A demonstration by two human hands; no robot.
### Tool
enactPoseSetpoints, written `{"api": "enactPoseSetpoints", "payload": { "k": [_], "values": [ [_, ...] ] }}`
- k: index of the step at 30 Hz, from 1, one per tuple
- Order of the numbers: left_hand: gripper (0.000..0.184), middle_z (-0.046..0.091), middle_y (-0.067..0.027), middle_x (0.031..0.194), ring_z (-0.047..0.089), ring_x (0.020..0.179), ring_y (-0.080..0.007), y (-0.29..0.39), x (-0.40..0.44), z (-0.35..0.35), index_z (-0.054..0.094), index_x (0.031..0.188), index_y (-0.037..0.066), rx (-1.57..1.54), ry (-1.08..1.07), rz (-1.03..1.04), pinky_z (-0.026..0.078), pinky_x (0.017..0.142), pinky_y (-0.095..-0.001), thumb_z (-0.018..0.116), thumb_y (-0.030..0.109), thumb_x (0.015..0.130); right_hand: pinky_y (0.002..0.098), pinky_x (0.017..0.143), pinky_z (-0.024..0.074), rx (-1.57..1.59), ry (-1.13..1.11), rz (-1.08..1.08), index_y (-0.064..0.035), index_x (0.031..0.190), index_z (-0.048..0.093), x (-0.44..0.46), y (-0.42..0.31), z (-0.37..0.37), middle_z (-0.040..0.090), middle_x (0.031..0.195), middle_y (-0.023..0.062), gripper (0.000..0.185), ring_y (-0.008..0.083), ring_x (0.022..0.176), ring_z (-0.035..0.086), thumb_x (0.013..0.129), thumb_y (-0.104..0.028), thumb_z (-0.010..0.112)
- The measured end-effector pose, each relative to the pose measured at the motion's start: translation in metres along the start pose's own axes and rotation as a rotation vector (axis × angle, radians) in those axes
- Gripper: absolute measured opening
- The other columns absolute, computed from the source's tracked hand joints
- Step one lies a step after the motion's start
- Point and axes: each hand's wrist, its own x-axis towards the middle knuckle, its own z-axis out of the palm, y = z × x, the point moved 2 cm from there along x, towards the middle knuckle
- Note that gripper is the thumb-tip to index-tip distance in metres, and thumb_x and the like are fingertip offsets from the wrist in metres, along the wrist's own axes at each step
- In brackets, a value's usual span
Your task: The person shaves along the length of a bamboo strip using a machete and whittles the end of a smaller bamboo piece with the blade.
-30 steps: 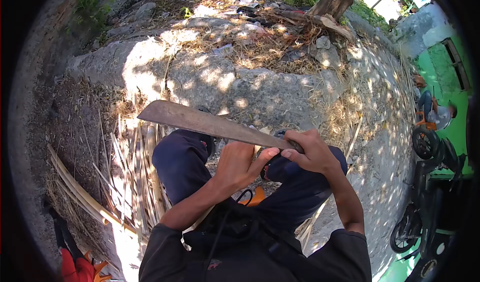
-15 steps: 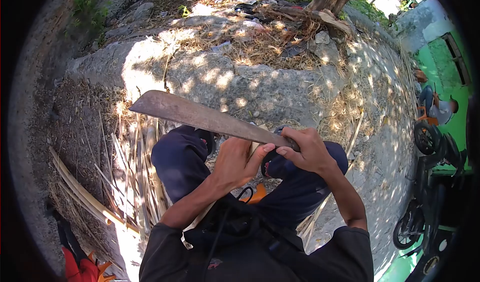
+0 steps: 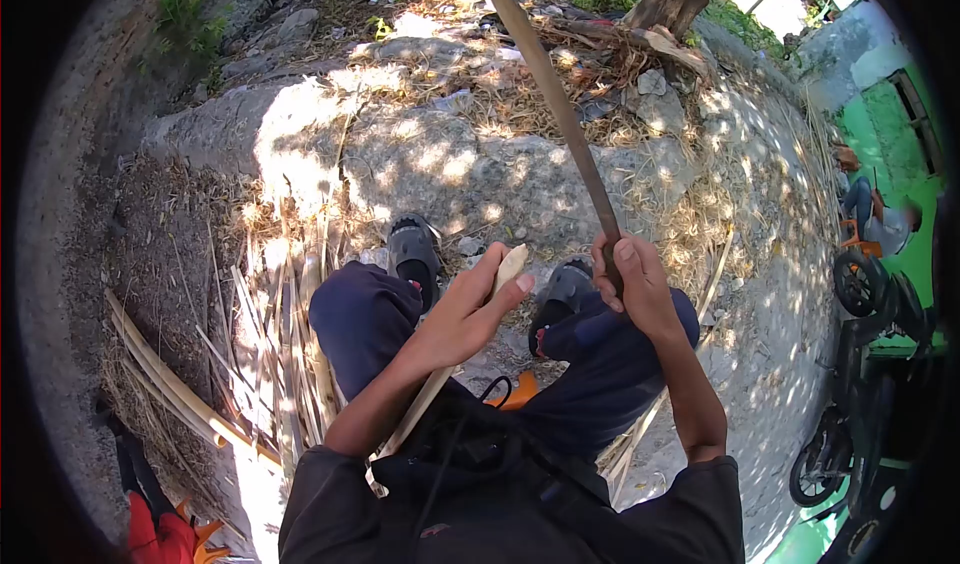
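Right grip (image 3: 640, 282) wrapped round machete (image 3: 566, 116), blade (image 3: 548, 76) clear of left grip (image 3: 464, 318) clasping pale stick (image 3: 510, 266), free room between.

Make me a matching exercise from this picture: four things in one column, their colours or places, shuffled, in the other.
Things:
1. Knife
2. Trousers
3. Stick
4. Shoes

Colours or places:
A. In the left hand
B. Grey
C. In the right hand
D. Dark blue

Right pairs: 1-C, 2-D, 3-A, 4-B
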Motion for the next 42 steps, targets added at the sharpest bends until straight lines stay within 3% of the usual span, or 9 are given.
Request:
{"api": "enactPoseSetpoints", "payload": {
  "k": [3,5,11,18,21,23,26,38,42],
  "values": [
    [0.031,0.058,-0.0003,0.073,0.051,0.050,-0.0065,0.005,-0.008,0.000,0.055,0.110,0.004,-0.284,-0.246,-0.272,0.041,0.047,-0.0250,0.056,0.035,0.110,0.0204,0.044,0.0342,0.163,0.047,0.129,-0.0063,0.093,0.054,0.003,-0.006,0.003,0.046,0.062,-0.0043,0.032,0.0014,0.049,0.045,0.106,-0.034,0.063],
    [0.031,0.055,0.0015,0.064,0.052,0.045,-0.0067,-0.002,-0.012,0.005,0.056,0.108,0.004,-0.397,-0.359,-0.302,0.044,0.043,-0.0251,0.057,0.035,0.109,0.0212,0.042,0.0327,-0.001,0.102,0.148,-0.0076,0.093,0.054,-0.002,-0.006,0.001,0.047,0.062,-0.0064,0.029,0.0011,0.047,0.044,0.101,-0.029,0.071],
    [0.031,0.053,0.0026,0.071,0.048,0.060,-0.0022,0.016,-0.011,0.025,0.057,0.110,0.004,0.015,-0.181,0.004,0.037,0.053,-0.0243,0.052,0.034,0.111,0.0224,0.041,0.0307,0.089,0.034,0.180,-0.0014,0.105,0.067,-0.008,-0.012,-0.004,0.051,0.059,-0.0061,0.026,0.0018,0.044,0.043,0.096,-0.024,0.077],
    [0.035,0.046,0.0020,0.078,0.042,0.068,-0.0036,0.029,-0.007,0.041,0.053,0.121,0.005,-0.152,-0.367,-0.143,0.034,0.058,-0.0234,0.043,0.038,0.114,0.0240,0.045,0.0296,-0.039,-0.085,0.116,-0.0028,0.105,0.074,-0.016,-0.010,-0.005,0.053,0.061,-0.0064,0.023,0.0018,0.049,0.045,0.095,-0.023,0.079],
    [0.042,0.047,0.0006,0.076,0.043,0.064,-0.0046,0.026,-0.005,0.043,0.053,0.121,0.004,-0.318,-0.471,-0.219,0.035,0.057,-0.0233,0.041,0.043,0.114,0.0239,0.043,0.0298,-0.038,-0.081,0.095,-0.0022,0.101,0.073,-0.020,-0.013,-0.006,0.053,0.060,-0.0054,0.021,0.0022,0.048,0.044,0.095,-0.022,0.079],
    [0.047,0.049,0.0001,0.070,0.048,0.055,-0.0093,0.021,-0.005,0.045,0.056,0.111,0.006,-0.748,-0.526,-0.367,0.039,0.051,-0.0274,0.041,0.050,0.112,0.0238,0.040,0.0293,-0.003,-0.081,0.104,-0.0016,0.098,0.071,-0.022,-0.016,-0.009,0.053,0.059,-0.0042,0.020,0.0025,0.044,0.042,0.095,-0.020,0.078],
    [0.045,0.049,-0.0002,0.069,0.044,0.049,-0.0080,0.001,-0.005,0.047,0.054,0.106,0.007,-0.821,-0.600,-0.350,0.038,0.044,-0.0260,0.042,0.050,0.112,0.0252,0.051,0.0319,0.113,-0.098,0.150,-0.0012,0.099,0.074,-0.024,-0.016,-0.011,0.056,0.064,-0.0069,0.022,0.0021,0.056,0.046,0.095,-0.022,0.079],
    [0.022,0.049,0.0024,0.065,0.041,0.043,-0.0043,0.015,-0.005,0.036,0.048,0.115,0.008,-0.489,-0.235,-0.116,0.032,0.041,-0.0218,0.050,0.029,0.112,0.0273,0.050,0.0340,-0.300,-0.023,-0.235,-0.0021,0.094,0.071,-0.020,0.005,-0.011,0.050,0.055,-0.0014,0.030,0.0051,0.051,0.047,0.093,-0.032,0.078],
    [0.025,0.047,0.0046,0.065,0.041,0.046,-0.0023,0.021,-0.011,0.034,0.051,0.121,0.006,-0.521,-0.163,-0.135,0.030,0.043,-0.0215,0.049,0.028,0.113,0.0329,0.050,0.0385,-0.490,-0.087,-0.305,-0.0038,0.090,0.068,-0.019,-0.005,-0.007,0.048,0.053,0.0063,0.040,0.0179,0.046,0.051,0.090,-0.041,0.080]
  ]
}}
